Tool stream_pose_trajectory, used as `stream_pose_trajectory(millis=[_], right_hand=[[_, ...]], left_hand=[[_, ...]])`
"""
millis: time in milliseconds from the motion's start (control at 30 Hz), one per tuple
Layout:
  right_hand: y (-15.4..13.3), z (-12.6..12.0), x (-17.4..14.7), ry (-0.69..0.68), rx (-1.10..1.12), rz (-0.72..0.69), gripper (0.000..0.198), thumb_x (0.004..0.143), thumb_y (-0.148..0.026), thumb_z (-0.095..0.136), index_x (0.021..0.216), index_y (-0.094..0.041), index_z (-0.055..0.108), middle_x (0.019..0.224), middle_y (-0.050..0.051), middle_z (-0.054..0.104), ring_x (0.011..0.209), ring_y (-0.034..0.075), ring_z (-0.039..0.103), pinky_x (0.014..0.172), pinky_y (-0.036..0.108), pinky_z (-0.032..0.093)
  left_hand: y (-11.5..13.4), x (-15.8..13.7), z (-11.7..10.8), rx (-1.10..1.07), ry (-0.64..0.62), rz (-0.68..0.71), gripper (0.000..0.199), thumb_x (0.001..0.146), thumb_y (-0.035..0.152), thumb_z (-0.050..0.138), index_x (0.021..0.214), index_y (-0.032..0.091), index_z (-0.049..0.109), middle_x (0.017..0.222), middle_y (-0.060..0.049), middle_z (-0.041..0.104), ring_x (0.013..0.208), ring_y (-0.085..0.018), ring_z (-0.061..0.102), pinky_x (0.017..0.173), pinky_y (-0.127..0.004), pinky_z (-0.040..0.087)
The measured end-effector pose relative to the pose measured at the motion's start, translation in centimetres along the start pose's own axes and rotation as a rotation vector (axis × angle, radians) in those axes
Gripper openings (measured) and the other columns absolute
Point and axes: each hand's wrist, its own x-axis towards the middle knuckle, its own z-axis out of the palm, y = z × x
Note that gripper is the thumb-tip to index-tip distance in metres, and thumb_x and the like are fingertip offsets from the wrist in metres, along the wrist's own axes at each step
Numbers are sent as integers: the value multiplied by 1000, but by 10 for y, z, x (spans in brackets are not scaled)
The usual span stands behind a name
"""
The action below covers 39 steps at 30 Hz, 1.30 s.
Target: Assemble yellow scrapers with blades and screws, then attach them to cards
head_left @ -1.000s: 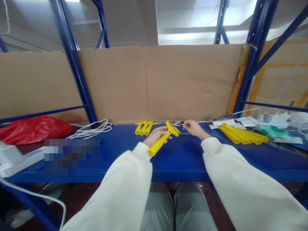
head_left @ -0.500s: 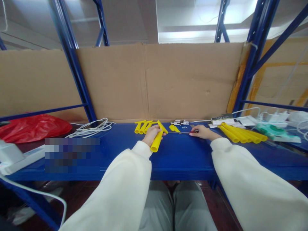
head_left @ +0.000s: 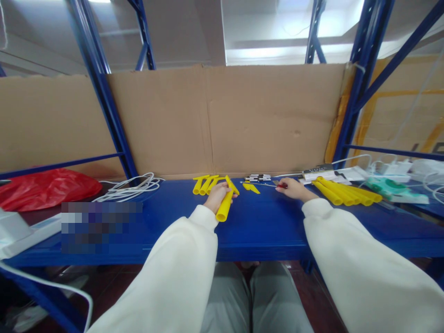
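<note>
Left hand (head_left: 215,196): clamped on a yellow, hollow, tubular plastic handle with a crosswise head (head_left: 225,206). Points open end back toward the wearer, head toward the brown cardboard backboard (head_left: 256,120). Cannot tell whether held clear of the blue metal tabletop (head_left: 260,226) or resting on it.

Right hand (head_left: 293,188): fingers together, closed on a slim tool with a reddish grip and thin metal shaft (head_left: 282,186). Extends leftward, roughly level, well apart from the held handle.

Near the shaft: loose flat yellow plastic pieces (head_left: 251,187), with a stack of black-and-white strips (head_left: 258,177) behind. Left of the left hand: a row of similar yellow handles with heads (head_left: 205,186). Right of the right hand: a fanned group of yellow tubes (head_left: 347,192).

Step in hand, by judgement: readying the slim tool while keeping the yellow handle secured. Called for next, by judgement: fine control of the tool tip among small parts, and an unmoving left grip. Cannot tell whether anything clings to the tip.
</note>
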Motion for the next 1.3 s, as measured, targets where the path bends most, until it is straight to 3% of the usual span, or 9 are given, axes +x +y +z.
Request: stream_pose_trajectory(millis=[200, 400, 1300], right_hand=[[7, 0, 2, 63, 155, -67, 26, 81, -46, 59, 86, -22, 67, 74, 5, 68, 73, 21, 61, 67, 33, 47], [-5, -4, 0, 61, 229, -121, 21, 79, -41, 60, 84, -21, 65, 82, 6, 70, 74, 21, 63, 70, 34, 49], [-22, -15, -6, -4, 181, -107, 15, 79, -35, 58, 81, -21, 61, 84, 6, 69, 76, 21, 62, 74, 35, 48]], left_hand=[[1, -2, 1, 25, 7, 12, 44, 81, 6, 52, 125, 13, 55, 100, -12, 70, 60, -16, 67, 40, -21, 43], [2, -6, 3, 71, -7, 28, 51, 79, 4, 50, 129, 12, 52, 102, -12, 70, 55, -15, 65, 39, -21, 41], [3, -10, 5, 90, -18, 31, 49, 81, 5, 53, 130, 14, 51, 96, -9, 70, 52, -12, 63, 39, -18, 41]])
